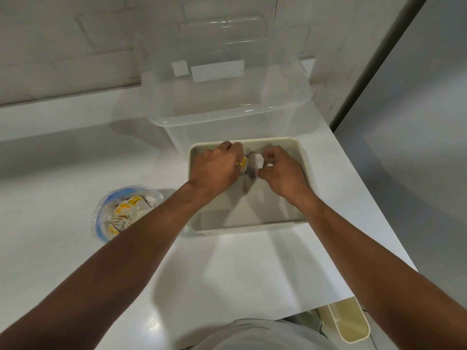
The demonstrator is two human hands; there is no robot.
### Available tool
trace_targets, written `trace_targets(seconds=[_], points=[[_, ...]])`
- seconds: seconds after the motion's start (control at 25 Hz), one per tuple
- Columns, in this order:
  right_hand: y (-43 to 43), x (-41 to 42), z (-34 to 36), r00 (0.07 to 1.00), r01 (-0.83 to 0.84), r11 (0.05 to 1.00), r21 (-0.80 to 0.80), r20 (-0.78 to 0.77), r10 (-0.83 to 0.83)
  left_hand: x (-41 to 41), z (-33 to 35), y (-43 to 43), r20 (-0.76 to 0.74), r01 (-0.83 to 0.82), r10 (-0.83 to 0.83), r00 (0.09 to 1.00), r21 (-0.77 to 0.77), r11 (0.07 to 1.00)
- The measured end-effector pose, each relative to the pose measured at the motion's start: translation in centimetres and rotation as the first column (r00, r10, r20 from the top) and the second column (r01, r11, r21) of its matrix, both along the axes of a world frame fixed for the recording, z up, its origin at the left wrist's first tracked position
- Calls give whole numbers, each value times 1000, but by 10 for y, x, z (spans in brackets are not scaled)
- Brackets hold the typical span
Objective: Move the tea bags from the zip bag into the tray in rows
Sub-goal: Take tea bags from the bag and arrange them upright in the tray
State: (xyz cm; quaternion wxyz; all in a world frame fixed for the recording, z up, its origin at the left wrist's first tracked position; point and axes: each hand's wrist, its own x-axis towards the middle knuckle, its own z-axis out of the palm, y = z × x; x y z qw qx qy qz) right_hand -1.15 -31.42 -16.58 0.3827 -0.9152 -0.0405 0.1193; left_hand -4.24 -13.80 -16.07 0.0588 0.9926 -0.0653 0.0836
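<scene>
A beige tray [252, 227] lies on the white counter in front of me. Both of my hands are inside it near its far wall. My left hand [214, 170] is closed on a tea bag with a yellow tag [244, 163]. My right hand [280, 170] pinches a white tea bag [256, 161] between its fingertips. The two tea bags nearly touch. To the left of the tray lies the clear zip bag [121, 210] with a blue seal, holding several tea bags with yellow tags. My left forearm crosses its right edge.
A large clear plastic bin [227, 107] stands right behind the tray, against the tiled wall. The counter ends just right of the tray. Below the counter's near right corner hangs a cream container [351, 324]. A grey panel rises at the far right.
</scene>
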Motion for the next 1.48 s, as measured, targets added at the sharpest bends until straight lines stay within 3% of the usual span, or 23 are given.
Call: trace_targets(seconds=[0.12,0.28,0.4,0.68,0.84,1.08,1.48], points=[[-1,-1,0,996,-94,977,-191,-13,93,-15,-1,-1,-202,89,-45,978,215,973],[1,-1,0,959,-283,889,-360,-75,275,-17,-15,-6,-213,136,-61,975,362,922],[3,5,2,965,-260,896,-359,-59,256,-13,-22,-8,-276,141,-35,961,374,917],[9,11,1,952,-283,875,-392,-8,305,-24,-10,-26,-264,127,-24,964,379,917],[6,7,6,948,-246,891,-382,95,303,-24,5,-17,-276,48,60,959,369,928],[11,0,-3,910,-395,802,-448,-72,408,-28,17,1,-375,179,43,926,536,825],[12,6,0,915,-399,831,-389,-105,390,-24,16,-4,-332,89,98,938,507,858]])
